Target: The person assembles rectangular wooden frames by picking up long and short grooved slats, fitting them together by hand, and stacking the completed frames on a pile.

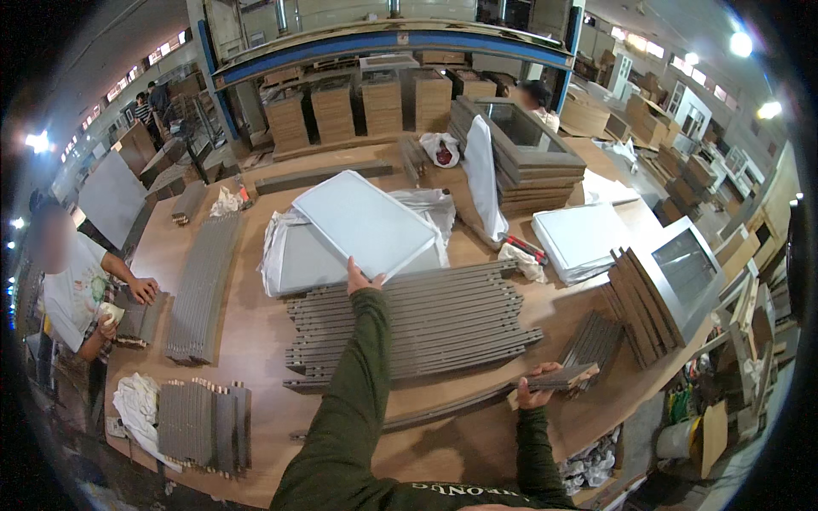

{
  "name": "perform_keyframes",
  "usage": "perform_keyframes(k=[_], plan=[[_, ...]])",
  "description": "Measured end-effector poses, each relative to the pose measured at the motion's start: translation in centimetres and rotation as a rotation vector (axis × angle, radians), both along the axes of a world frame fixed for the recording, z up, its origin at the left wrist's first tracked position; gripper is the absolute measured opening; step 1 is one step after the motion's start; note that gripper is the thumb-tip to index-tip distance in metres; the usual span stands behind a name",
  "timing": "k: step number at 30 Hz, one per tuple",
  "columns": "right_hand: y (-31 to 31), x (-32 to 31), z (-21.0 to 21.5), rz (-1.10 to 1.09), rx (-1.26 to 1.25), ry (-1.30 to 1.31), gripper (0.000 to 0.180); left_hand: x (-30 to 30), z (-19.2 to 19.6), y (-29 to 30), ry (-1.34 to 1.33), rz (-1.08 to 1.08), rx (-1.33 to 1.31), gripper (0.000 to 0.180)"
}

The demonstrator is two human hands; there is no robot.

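- Green sleeves [358, 362] come in from the lower edge of the frame, the left one crossing in front of the long grey strips [426, 319] at the middle.
- White panel [366, 221]: upper middle of the frame, lying askew over a grey panel [311, 260] that has plastic wrap [273, 251] around it.
- Left hand [362, 277]: at the panel's lower-left long edge, close to its lowest corner. Its grip touches there; whether the fingers close on the edge, I cannot tell.
- Key relation: the panel reaches up the frame from the left grip, most of it above the fingers. Its long axis slants from upper left to lower right. The left hand is nearer, at its edge; the right is well apart, toward the lower right.
- Right hand [533, 395]: its grip is closed around a few short strips [564, 376], their long axis running nearly sideways and rising a little to the right.
- Just beyond the right hand, a pile of short pieces [594, 341] rests on the wooden surface [268, 341]; a loose long strip [460, 404] runs left from near that hand.
- Far left of the frame: a co-worker's hand [143, 289] rests at other grey pieces [141, 319].
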State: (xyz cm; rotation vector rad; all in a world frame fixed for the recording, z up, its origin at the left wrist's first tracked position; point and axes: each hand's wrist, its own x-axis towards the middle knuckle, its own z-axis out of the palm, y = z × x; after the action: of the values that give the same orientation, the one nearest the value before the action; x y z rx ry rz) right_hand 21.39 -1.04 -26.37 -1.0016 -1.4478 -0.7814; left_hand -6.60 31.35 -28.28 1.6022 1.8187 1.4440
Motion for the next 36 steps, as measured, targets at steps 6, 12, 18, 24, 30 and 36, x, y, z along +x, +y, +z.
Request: perform_keyframes(k=[6, 12, 18, 24, 30, 36], plan=[[-1.7, 4.0, -5.5, -0.179, -0.211, -0.205, 0.037, 0.2, 2.9, -0.9, -0.185, 0.009, -0.281, 0.084], [0.3, -1.3, -3.4, 0.240, -0.018, 0.624, 0.069, -2.6, 6.4, -1.0, -0.582, -0.128, -0.438, 0.068], [-1.4, 0.7, -3.7, -0.007, -0.222, 0.285, 0.073, -2.7, 5.7, 0.0, -0.637, -0.215, -0.545, 0.029], [0.2, -1.0, -5.0, 0.391, -0.141, 0.723, 0.070, -10.4, 0.0, 5.2, -0.816, -0.707, -0.611, 0.022], [-2.2, 0.3, -3.5, 0.363, -0.277, 0.803, 0.069, -7.9, 0.9, -2.9, -0.873, -0.793, -0.541, 0.016], [-1.3, -0.7, -5.6, 0.886, -0.060, 1.145, 0.064, -11.2, 0.8, -13.8, -1.096, -0.818, -0.789, 0.026]])
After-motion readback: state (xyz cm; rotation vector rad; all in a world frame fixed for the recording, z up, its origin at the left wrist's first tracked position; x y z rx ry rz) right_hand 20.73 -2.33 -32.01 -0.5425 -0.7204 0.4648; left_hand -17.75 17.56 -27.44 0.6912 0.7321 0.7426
